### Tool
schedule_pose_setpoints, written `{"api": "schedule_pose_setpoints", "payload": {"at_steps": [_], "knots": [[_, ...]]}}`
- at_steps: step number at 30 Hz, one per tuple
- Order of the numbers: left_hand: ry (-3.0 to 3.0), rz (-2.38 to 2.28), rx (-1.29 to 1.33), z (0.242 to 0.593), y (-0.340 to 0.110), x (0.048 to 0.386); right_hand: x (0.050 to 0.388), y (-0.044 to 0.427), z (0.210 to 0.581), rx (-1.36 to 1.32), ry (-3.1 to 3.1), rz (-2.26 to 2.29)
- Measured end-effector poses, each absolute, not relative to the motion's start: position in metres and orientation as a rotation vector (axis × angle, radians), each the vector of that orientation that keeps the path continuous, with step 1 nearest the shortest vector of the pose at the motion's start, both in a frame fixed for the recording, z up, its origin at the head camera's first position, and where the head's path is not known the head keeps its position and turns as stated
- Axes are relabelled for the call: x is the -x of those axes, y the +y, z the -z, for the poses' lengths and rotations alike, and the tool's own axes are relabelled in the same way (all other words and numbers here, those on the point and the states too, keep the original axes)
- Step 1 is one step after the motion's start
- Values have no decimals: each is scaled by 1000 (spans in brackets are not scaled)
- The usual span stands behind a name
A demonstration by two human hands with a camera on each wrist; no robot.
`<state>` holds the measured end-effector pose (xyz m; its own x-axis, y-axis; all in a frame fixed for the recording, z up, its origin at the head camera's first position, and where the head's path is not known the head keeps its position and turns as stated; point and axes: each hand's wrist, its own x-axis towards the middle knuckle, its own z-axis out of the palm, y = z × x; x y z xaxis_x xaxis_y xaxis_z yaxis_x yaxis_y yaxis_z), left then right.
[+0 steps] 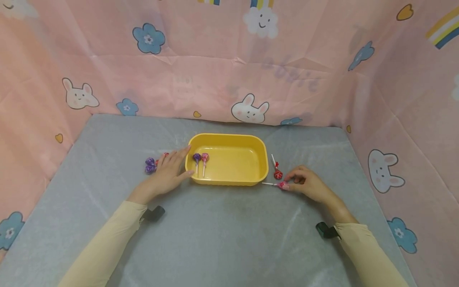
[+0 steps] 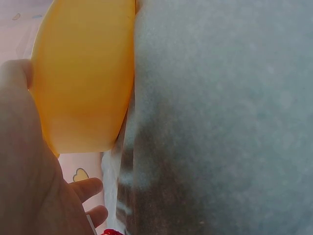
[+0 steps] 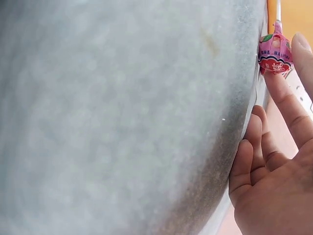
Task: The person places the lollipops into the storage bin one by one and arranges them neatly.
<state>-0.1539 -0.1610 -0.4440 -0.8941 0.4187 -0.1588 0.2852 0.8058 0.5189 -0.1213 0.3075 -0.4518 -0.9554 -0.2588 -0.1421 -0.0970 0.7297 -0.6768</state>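
Observation:
A yellow plastic bin stands mid-table, with a purple-wrapped lollipop and a pink-wrapped one inside near its left end. My left hand touches that end with thumb and fingers spread fairly straight along the bin's wall. To the right of the bin, my right hand has thumb and index finger at the wrapped head of a pink lollipop, pinching it; its white stick points left toward the bin. Just behind it lies a red-wrapped lollipop, close to the fingertips.
Purple lollipops lie left of my left hand, with red wrappers partly hidden behind its fingers. A grey cloth covers the table. Pink printed curtains enclose the back and sides.

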Motion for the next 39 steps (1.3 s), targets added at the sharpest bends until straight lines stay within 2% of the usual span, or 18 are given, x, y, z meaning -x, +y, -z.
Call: {"api": "schedule_pose_setpoints", "payload": {"at_steps": [13,31,39], "knots": [[2732,-721,-548,445,-161,154,123,305,454,230,2731,1005],[2720,-719,-536,445,-162,155,121,300,452,319,2703,1121],[2722,-705,-532,447,-162,156,121,297,453,259,2763,1044]]}}
